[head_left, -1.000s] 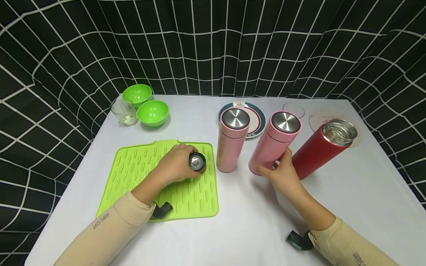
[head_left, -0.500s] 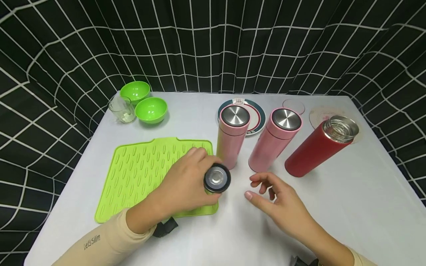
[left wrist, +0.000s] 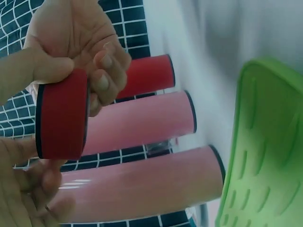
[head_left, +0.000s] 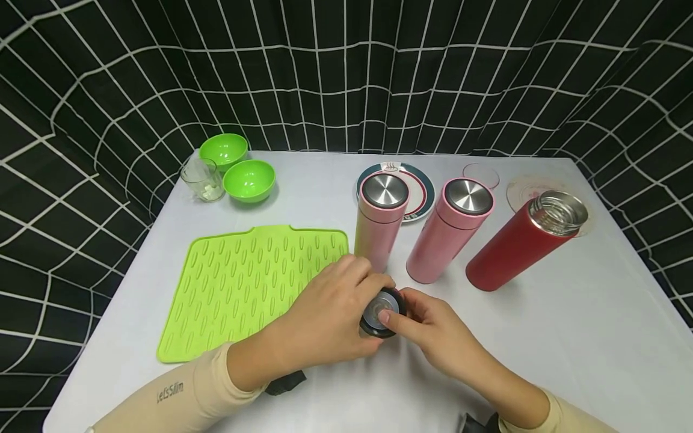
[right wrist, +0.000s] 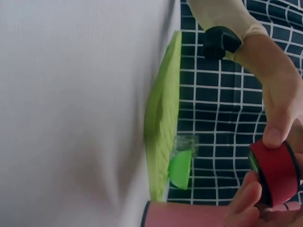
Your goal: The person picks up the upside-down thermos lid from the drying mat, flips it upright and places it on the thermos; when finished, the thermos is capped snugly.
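A red bottle lid with black edges is between my two hands, raised over the front of the table. My left hand grips the lid by its side. From the other side my right hand pinches it, thumb on the upturned inner face and fingers behind. That face shows a grey round insert. In the right wrist view the lid has its red side wall showing between both hands' fingers. Standing uncapped to the right is a red thermos bottle, its steel mouth bare.
Two pink thermos bottles with steel-topped lids stand beyond the hands. A patterned plate lies behind them. On the left lies a green drying mat, with green bowls and a glass cup at the back.
My left hand has lifted the lid off the green mat and carried it right. My right hand has left the pink bottle and come to the lid. The red bottle stays standing.
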Demonstrator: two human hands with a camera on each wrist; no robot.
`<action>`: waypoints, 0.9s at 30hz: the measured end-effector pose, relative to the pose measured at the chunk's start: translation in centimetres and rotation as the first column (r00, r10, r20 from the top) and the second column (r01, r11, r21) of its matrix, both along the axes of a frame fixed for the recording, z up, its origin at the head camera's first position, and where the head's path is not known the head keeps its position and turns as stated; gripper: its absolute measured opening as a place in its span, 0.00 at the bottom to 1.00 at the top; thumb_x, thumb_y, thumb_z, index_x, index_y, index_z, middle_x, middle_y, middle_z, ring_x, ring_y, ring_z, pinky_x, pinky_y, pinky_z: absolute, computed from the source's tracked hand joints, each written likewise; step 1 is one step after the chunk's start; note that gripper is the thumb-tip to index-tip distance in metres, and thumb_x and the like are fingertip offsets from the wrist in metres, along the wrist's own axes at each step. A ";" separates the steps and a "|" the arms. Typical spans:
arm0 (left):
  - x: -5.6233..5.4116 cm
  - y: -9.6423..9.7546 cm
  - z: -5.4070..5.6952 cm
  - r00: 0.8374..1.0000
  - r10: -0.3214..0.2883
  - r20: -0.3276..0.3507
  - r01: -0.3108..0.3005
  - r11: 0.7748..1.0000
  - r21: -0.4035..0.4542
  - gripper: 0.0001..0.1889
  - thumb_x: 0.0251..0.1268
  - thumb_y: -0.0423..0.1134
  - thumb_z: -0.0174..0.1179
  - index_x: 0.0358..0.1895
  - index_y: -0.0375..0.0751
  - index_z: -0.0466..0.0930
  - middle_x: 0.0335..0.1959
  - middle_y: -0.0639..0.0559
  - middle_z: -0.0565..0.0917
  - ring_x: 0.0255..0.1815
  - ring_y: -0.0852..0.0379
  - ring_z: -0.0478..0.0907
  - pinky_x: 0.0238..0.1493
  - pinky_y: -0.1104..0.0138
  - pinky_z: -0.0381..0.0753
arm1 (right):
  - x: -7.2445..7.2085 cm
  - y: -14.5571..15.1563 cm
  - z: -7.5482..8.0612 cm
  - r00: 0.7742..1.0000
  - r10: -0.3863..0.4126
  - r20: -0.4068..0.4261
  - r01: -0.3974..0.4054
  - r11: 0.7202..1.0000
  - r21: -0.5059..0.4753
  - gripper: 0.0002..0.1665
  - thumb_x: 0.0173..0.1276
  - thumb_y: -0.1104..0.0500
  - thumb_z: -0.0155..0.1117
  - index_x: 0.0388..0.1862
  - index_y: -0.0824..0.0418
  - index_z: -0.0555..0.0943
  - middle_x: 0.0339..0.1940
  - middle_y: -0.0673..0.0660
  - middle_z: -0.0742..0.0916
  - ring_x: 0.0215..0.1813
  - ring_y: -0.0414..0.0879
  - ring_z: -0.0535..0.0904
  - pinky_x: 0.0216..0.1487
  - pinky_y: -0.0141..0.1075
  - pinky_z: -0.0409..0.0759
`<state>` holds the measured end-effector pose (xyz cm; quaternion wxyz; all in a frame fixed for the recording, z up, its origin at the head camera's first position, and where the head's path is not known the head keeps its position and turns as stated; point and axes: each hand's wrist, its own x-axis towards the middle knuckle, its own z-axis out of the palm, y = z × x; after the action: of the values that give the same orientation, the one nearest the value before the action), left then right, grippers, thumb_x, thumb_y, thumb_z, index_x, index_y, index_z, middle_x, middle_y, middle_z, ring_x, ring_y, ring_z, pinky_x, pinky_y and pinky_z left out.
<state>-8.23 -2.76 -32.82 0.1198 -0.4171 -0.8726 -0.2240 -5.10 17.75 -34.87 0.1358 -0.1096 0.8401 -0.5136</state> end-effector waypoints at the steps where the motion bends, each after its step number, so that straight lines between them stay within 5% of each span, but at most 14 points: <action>1: 0.0 -0.1 0.0 1.000 0.014 0.018 -0.014 1.000 -0.005 0.39 0.35 0.57 0.76 0.55 0.43 0.76 0.42 0.56 0.73 0.43 0.57 0.67 0.44 0.66 0.70 | 0.0 0.0 0.0 0.999 -0.014 -0.053 0.014 1.000 0.011 0.11 0.66 0.47 0.67 0.42 0.51 0.82 0.29 0.46 0.83 0.34 0.45 0.76 0.36 0.34 0.74; 3: -0.1 -0.3 0.2 0.994 0.040 0.098 -0.040 0.999 -0.006 0.45 0.35 0.65 0.75 0.59 0.43 0.73 0.47 0.57 0.74 0.47 0.59 0.66 0.48 0.65 0.71 | -0.2 0.2 0.0 0.977 -0.019 -0.211 0.025 0.999 0.026 0.11 0.62 0.51 0.72 0.42 0.48 0.81 0.29 0.44 0.81 0.33 0.44 0.75 0.33 0.33 0.73; 5: -0.2 -0.8 0.5 0.969 0.057 0.239 -0.061 0.998 0.012 0.51 0.32 0.74 0.71 0.61 0.47 0.71 0.50 0.62 0.74 0.49 0.62 0.66 0.49 0.66 0.72 | -0.4 0.4 -0.1 0.894 0.005 -0.448 0.010 0.999 0.031 0.14 0.59 0.56 0.74 0.43 0.49 0.81 0.32 0.44 0.81 0.34 0.42 0.74 0.32 0.31 0.71; 6: -0.3 -1.0 0.6 0.945 0.053 0.323 -0.068 0.997 0.037 0.50 0.32 0.75 0.70 0.62 0.50 0.71 0.50 0.64 0.74 0.49 0.63 0.66 0.49 0.66 0.73 | -0.6 0.5 -0.1 0.818 0.021 -0.574 -0.001 0.999 0.034 0.14 0.60 0.57 0.73 0.44 0.51 0.81 0.34 0.46 0.81 0.35 0.43 0.75 0.34 0.29 0.72; 8: -0.5 -1.4 0.8 0.878 0.019 0.478 -0.081 0.991 0.109 0.47 0.33 0.73 0.72 0.61 0.54 0.73 0.48 0.68 0.74 0.49 0.66 0.68 0.47 0.66 0.74 | -0.9 0.5 0.1 0.625 0.059 -0.779 -0.041 0.998 0.043 0.12 0.63 0.57 0.69 0.45 0.59 0.82 0.39 0.51 0.82 0.39 0.45 0.77 0.38 0.28 0.75; 10: -0.7 -1.5 0.8 0.812 -0.046 0.582 -0.088 0.976 0.200 0.41 0.36 0.66 0.76 0.58 0.56 0.76 0.45 0.69 0.76 0.47 0.65 0.71 0.46 0.64 0.76 | -1.3 0.3 0.4 0.430 0.080 -0.899 -0.070 0.996 0.055 0.13 0.68 0.55 0.64 0.44 0.64 0.82 0.41 0.57 0.82 0.39 0.46 0.77 0.37 0.28 0.75; 11: -0.9 -1.6 0.7 0.791 -0.085 0.606 -0.084 0.966 0.244 0.38 0.37 0.61 0.78 0.57 0.56 0.78 0.44 0.69 0.78 0.47 0.65 0.72 0.46 0.64 0.76 | -1.4 0.2 0.7 0.357 0.085 -0.930 -0.077 0.995 0.062 0.15 0.71 0.53 0.61 0.43 0.65 0.82 0.40 0.60 0.82 0.37 0.48 0.77 0.36 0.28 0.75; 13: -1.1 -1.5 0.5 0.769 -0.166 0.617 -0.066 0.940 0.335 0.33 0.38 0.53 0.80 0.54 0.55 0.80 0.43 0.67 0.80 0.46 0.64 0.74 0.45 0.62 0.76 | -1.6 -0.1 1.1 0.242 0.080 -0.967 -0.089 0.994 0.060 0.14 0.71 0.53 0.61 0.40 0.65 0.82 0.36 0.62 0.82 0.33 0.49 0.76 0.31 0.29 0.73; 16: -1.2 -1.3 0.2 0.774 -0.258 0.578 -0.026 0.899 0.436 0.29 0.39 0.48 0.80 0.52 0.56 0.82 0.42 0.66 0.82 0.45 0.63 0.75 0.45 0.61 0.76 | -1.9 -0.3 1.6 0.130 0.047 -0.990 -0.096 0.995 0.034 0.11 0.70 0.56 0.63 0.37 0.64 0.83 0.33 0.62 0.82 0.27 0.49 0.73 0.26 0.30 0.70; 19: -1.2 -1.1 0.1 0.785 -0.308 0.538 0.020 0.880 0.475 0.31 0.39 0.46 0.81 0.53 0.56 0.80 0.44 0.66 0.81 0.47 0.63 0.75 0.46 0.62 0.77 | -2.1 -0.6 1.9 0.073 0.008 -0.997 -0.091 0.996 0.001 0.10 0.69 0.56 0.65 0.35 0.64 0.84 0.32 0.62 0.83 0.24 0.50 0.73 0.24 0.31 0.70; 22: -1.1 -1.0 -0.1 0.789 -0.332 0.516 0.049 0.872 0.487 0.32 0.40 0.46 0.81 0.54 0.53 0.78 0.46 0.65 0.80 0.48 0.63 0.75 0.47 0.64 0.78 | -2.1 -0.7 2.0 0.055 -0.001 -0.998 -0.080 0.997 -0.006 0.10 0.69 0.56 0.65 0.34 0.63 0.84 0.31 0.62 0.83 0.23 0.49 0.72 0.23 0.30 0.69; 25: -1.0 -1.1 -0.3 0.808 -0.329 0.488 0.061 0.871 0.487 0.33 0.39 0.46 0.81 0.54 0.51 0.78 0.45 0.65 0.80 0.46 0.63 0.75 0.46 0.65 0.78 | -1.9 -0.4 2.2 0.078 0.045 -0.996 -0.054 0.998 0.041 0.11 0.69 0.55 0.64 0.35 0.62 0.84 0.32 0.61 0.83 0.25 0.50 0.74 0.25 0.32 0.71; 27: -1.0 -1.3 -0.3 0.822 -0.319 0.472 0.058 0.870 0.489 0.32 0.39 0.46 0.81 0.53 0.51 0.79 0.44 0.64 0.80 0.45 0.62 0.75 0.45 0.65 0.78 | -1.7 0.3 2.5 0.142 0.107 -0.984 -0.020 0.994 0.105 0.15 0.70 0.50 0.62 0.41 0.61 0.83 0.39 0.63 0.83 0.34 0.56 0.75 0.38 0.35 0.72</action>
<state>-9.27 -4.04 -33.14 -0.0594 -0.3841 -0.7464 -0.5402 -6.78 18.01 -32.34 -0.4215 -0.4494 0.7353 -0.2826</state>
